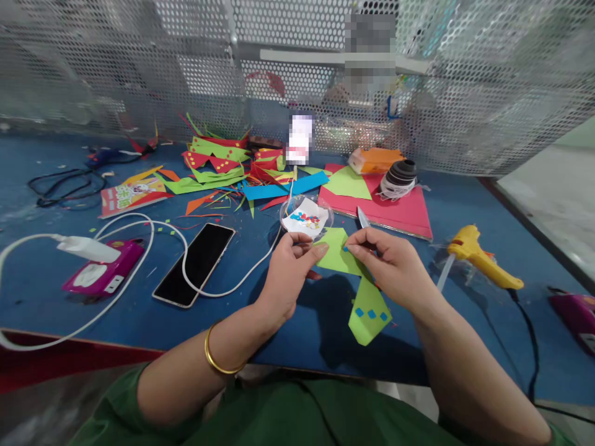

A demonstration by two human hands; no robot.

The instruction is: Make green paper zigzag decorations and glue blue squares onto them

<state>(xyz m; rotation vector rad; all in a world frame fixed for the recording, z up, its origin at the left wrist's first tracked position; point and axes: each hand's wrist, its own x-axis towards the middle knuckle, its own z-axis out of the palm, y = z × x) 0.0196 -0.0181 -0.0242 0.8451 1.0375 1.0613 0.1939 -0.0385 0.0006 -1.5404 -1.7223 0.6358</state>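
**Green shirt (362, 409) closest; both hands on green paper (335, 260), blue piece (346, 249) at its face**

Clock is read from the green paper's centre, mid-frame over the blue table (144, 319).

Left hand (289, 269), at 8–9: thumb and fingertips closed on the paper's left edge. Right hand (395, 266), at 3–4: thumb and index pinched, no visible gap, blue piece at the tips. Can't tell whether it touches the paper.

Paper's lower lobe (365, 332), at 5, carries a row of three blue diamonds (372, 314). Looks like one sheet with the upper part, but the right hand partly hides the join. Shadow underneath suggests the sheet is off the table.

Dish (282, 212) at 10–11, white paper inside with small coloured bits (307, 218). Silver blade (363, 217) at 1, lower end lost behind the right hand. Yellow glue gun (486, 257) at 3, phone (194, 265) at 9, red paper (413, 214) at 1–2.

My read: step in hand is setting a blue piece on the upper part. Next move calls for a steady left grip, piece squared up, light fingertip press, then clean release.
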